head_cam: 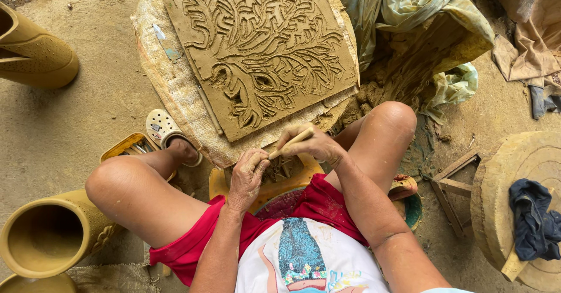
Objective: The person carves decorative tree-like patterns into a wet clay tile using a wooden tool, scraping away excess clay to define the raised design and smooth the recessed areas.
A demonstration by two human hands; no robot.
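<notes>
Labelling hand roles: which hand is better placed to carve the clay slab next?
Probably right: the right hand grips the wooden stick, close to the clay slab. The left hand only touches its tip.

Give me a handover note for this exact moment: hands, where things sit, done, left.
Right hand: grips a wooden stick tool.
Left hand: pinches the tool's tip, at the near edge of the clay slab.
Slab lies on a cloth-covered round stand between the knees.
Done: branching leaf relief is cut across nearly the whole slab.
Left: cannot tell; no cutting in progress, tool is off the clay.
</notes>
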